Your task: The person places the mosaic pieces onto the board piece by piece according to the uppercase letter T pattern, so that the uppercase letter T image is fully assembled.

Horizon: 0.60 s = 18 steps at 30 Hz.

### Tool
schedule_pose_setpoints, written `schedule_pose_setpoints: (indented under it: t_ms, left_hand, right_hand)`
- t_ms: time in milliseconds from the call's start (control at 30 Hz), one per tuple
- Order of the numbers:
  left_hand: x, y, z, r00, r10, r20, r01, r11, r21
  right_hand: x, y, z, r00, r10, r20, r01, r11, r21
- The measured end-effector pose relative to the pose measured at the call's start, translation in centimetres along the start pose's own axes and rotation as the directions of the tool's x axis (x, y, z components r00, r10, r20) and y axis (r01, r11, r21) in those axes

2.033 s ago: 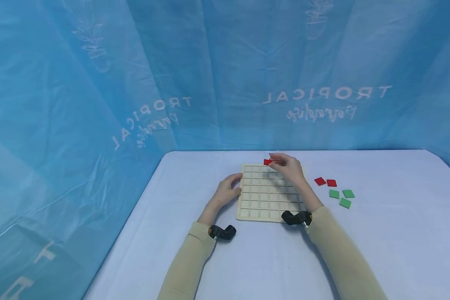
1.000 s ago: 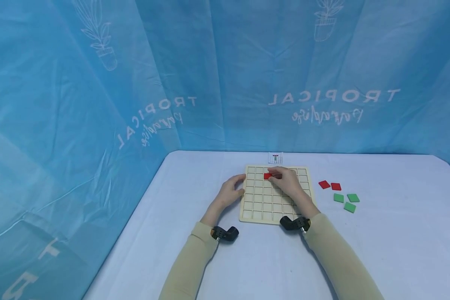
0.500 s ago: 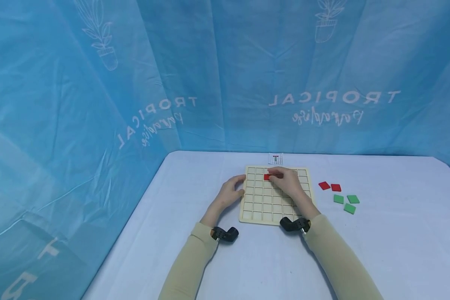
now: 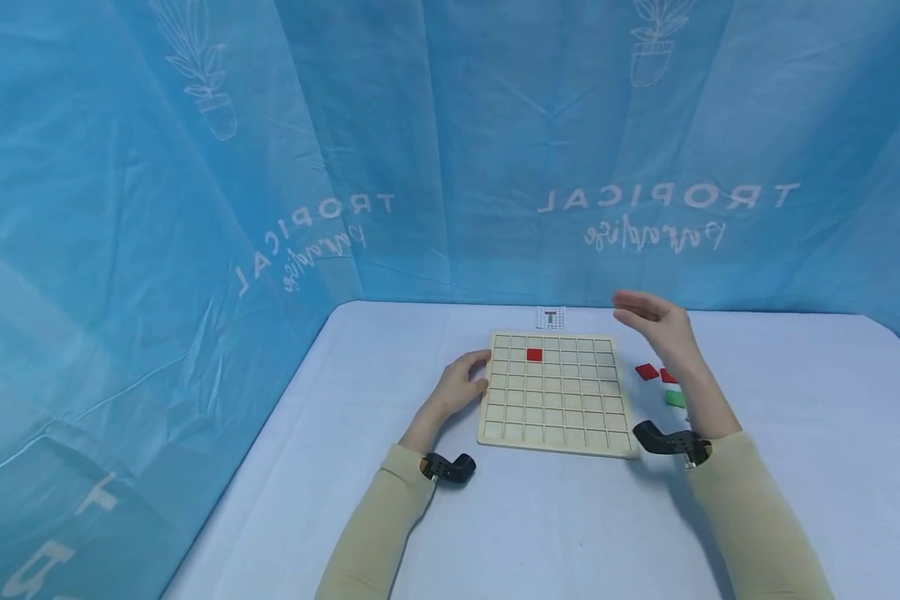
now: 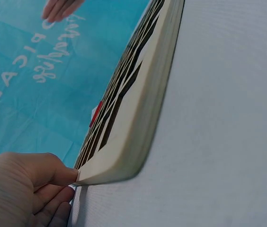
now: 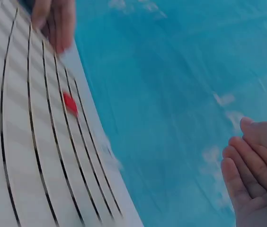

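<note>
The red tile (image 4: pixel 534 355) lies flat in one cell of the wooden grid board (image 4: pixel 555 417), in the second row from the far edge and the third column from the left; no hand touches it. The right hand (image 4: pixel 656 323) hangs in the air above the table, beyond the board's far right corner and well apart from the tile, its fingers straight and relaxed and holding nothing. The left hand (image 4: pixel 461 385) grips the board's left edge, thumb on top and fingers curled round the rim; the tile sits a few cells to the right of it and further away.

To the right of the board lie loose tiles on the pale tablecloth (image 4: pixel 540 517): a red one (image 4: pixel 647 372) in full view, a second red one (image 4: pixel 668 377) and a green one (image 4: pixel 675 398) partly hidden behind the right forearm; the arm stands between the camera and the rest of that heap. A small printed card (image 4: pixel 551 317) rests just beyond the board's far edge; a blue curtain (image 4: pixel 195 208) closes off the back and left.

The left wrist view shows the board edge-on (image 5: pixel 143 123), the thumb (image 5: pixel 53 170) pressed at its corner and a sliver of the red tile (image 5: pixel 95 112); the right wrist view, blurred, shows the open palm (image 6: pixel 259 189), the grid lines of the board (image 6: pixel 29 156) and the tile as a red smear (image 6: pixel 70 104).
</note>
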<state>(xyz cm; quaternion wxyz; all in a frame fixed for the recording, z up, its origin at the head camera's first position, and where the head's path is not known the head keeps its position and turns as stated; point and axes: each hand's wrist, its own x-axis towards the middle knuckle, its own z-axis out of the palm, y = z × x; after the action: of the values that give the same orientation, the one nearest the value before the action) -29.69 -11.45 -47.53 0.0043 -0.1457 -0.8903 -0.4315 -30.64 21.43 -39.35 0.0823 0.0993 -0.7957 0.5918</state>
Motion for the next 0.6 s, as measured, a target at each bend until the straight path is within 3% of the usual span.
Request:
schedule_pose_setpoints:
  t_ms: [167, 267, 400, 600]
  left_hand:
    - [0.0, -0.1, 0.0, 1.000, -0.011, 0.002, 0.011, 1.000, 0.006]
    - [-0.1, -0.1, -0.1, 1.000, -0.016, 0.001, 0.016, 1.000, 0.004]
    - [-0.1, -0.1, -0.2, 1.000, 0.000, 0.002, 0.000, 1.000, 0.003]
    - [-0.1, 0.0, -0.1, 1.000, 0.011, 0.010, -0.011, 1.000, 0.005]
  right_hand:
    - [-1.7, 2.0, -4.2, 0.996, 0.056, -0.065, -0.064, 0.989, -0.131]
    - [-2.3, 4.5, -5.9, 0.994, 0.075, -0.079, -0.090, 0.976, -0.201]
    - [-2.9, 6.9, -7.3, 0.991, 0.117, -0.057, -0.128, 0.962, -0.242]
    - [-4.0, 8.2, -7.9, 0.980, 0.198, 0.035, -0.181, 0.944, -0.277]
